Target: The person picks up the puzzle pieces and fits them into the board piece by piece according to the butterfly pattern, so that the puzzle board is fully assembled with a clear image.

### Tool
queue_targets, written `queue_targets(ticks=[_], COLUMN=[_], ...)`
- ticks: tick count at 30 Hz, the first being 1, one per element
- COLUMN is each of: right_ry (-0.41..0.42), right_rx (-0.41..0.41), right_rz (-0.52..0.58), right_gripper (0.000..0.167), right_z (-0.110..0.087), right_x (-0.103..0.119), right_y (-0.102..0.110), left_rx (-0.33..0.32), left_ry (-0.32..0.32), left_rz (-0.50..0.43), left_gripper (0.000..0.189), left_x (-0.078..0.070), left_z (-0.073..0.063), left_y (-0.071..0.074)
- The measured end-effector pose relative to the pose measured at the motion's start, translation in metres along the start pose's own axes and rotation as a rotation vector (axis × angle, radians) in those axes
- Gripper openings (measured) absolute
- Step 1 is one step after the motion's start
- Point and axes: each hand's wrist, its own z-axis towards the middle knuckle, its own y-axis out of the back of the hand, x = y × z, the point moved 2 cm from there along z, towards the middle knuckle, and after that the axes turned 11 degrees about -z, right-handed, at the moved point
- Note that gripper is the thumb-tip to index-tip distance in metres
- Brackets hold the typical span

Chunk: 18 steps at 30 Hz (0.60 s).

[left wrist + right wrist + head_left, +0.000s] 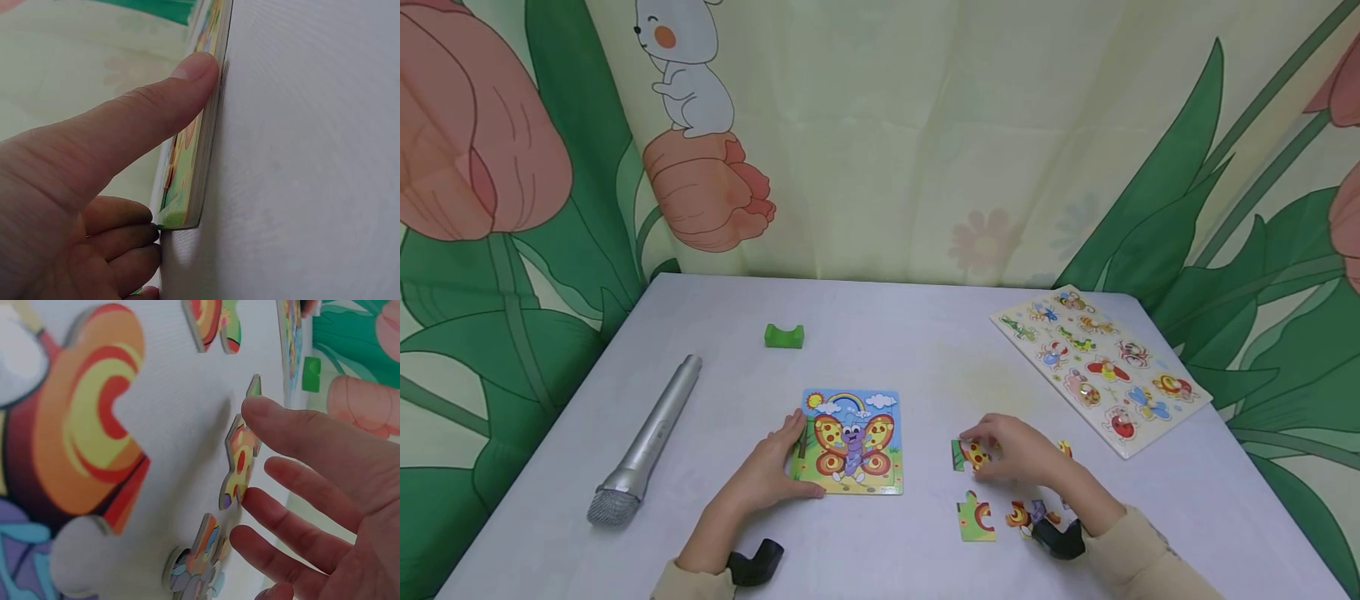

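My left hand holds a square butterfly puzzle board on the table. The thumb presses along its near edge while the fingers bend round its left side. To the right, my right hand is over a puzzle piece with a green edge and a yellow, red-spotted wing. Its thumb overlaps the piece in the right wrist view, with the fingers spread loosely along the far side. Nearer me lie a green piece with a red curl and other butterfly pieces, partly hidden by the right wrist.
A silver microphone lies on the left of the white-covered table. Behind the puzzle board stands a small green block with a curved notch. An insect peg board lies at the back right. A flower-printed curtain hangs behind.
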Motion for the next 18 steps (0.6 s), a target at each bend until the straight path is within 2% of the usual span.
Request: queue_targets(ticks=[10,18], right_ry=[-0.003,-0.05], right_rx=[-0.037,-0.058], right_rz=[-0.082,-0.105], right_gripper=[0.042,0.045], right_z=[-0.0034,-0.0023], right_x=[0.0031,0.0049], right_y=[-0.0019,-0.0044], left_rx=[0.004,0.006], left_ry=[-0.003,-0.002], left_rz=[-0.002,-0.008], left_gripper=[0.106,0.105], left_x=[-0.0019,-0.0023], left_z=[-0.0005,-0.0006], left_y=[-0.0008,-0.0006])
